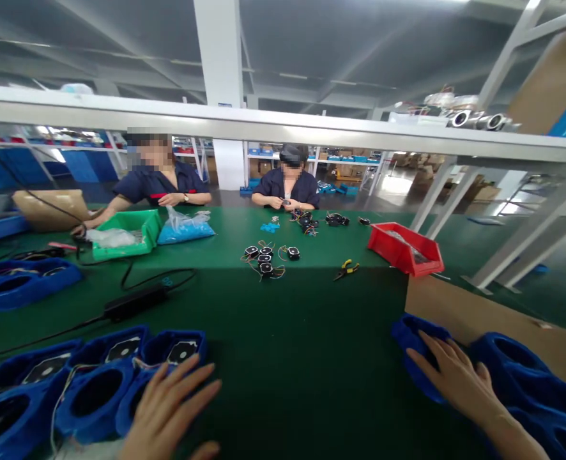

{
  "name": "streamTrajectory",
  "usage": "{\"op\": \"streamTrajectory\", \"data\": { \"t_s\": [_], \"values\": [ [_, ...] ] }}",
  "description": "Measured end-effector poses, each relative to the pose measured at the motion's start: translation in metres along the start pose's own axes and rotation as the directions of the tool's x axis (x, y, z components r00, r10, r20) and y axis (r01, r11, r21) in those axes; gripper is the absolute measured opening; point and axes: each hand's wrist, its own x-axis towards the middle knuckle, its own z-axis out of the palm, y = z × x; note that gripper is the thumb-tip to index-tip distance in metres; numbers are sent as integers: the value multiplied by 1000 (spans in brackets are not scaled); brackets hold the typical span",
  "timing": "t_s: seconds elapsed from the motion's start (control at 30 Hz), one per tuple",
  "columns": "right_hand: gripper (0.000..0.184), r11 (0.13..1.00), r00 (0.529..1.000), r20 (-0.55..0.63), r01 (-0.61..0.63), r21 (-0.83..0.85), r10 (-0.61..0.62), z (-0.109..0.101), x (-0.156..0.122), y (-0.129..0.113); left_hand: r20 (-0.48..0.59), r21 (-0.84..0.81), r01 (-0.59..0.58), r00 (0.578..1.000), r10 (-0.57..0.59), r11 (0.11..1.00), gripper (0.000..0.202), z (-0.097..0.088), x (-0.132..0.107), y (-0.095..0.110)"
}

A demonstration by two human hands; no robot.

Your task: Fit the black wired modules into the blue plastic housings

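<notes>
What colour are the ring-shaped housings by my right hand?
The ring-shaped housings are blue; the head view shows them best.

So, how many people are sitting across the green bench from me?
2. One person sits on the left, behind the green plastic bin. The other person sits further right, near the middle of the view. Others may be out of view.

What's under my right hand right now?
Your right hand rests on a blue moulded piece, which seems to lie on a brown cardboard sheet. Whatever is directly beneath your palm is covered by the hand, so that part can't be seen.
</notes>
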Motion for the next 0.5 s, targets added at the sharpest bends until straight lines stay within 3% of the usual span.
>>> {"op": "streamTrajectory", "data": {
  "t_s": [0.03, 0.1, 0.2, 0.27, 0.3, 0.37, 0.4, 0.43, 0.5],
  "values": [
    [77, 999, 999, 43, -4, 35, 3, 4, -1, 2, 1, -10, -136, 991, 136, 991, 51, 11, 15, 23],
    [78, 987, 990, 106, 76, 139, -91, 11, -8, -17, -19, -23, -379, 925, 379, 925, 47, 31, 41, 64],
    [65, 916, 922, 176, 290, 276, -345, 12, -26, -80, 54, -12, -425, 904, 425, 905, 41, 57, 63, 99],
    [57, 837, 833, 223, 412, 360, -506, 5, -39, -126, 81, -8, -382, 921, 381, 924, 46, 71, 64, 102],
    [55, 782, 765, 264, 452, 430, -587, -1, -42, -147, 85, 1, -358, 930, 357, 934, 49, 76, 62, 99],
    [53, 664, 622, 334, 426, 614, -709, -14, -38, -182, 73, 33, -311, 949, 308, 950, 50, 84, 56, 88],
    [52, 609, 575, 339, 377, 698, -744, -18, -29, -196, 65, 47, -288, 956, 285, 956, 46, 87, 54, 82],
    [51, 567, 576, 312, 337, 752, -756, -21, -17, -209, 61, 53, -266, 963, 263, 962, 41, 88, 52, 77],
    [50, 529, 682, 166, 366, 766, -712, -13, 21, -230, 95, 28, -203, 975, 200, 979, 34, 86, 49, 73]
  ]
}}
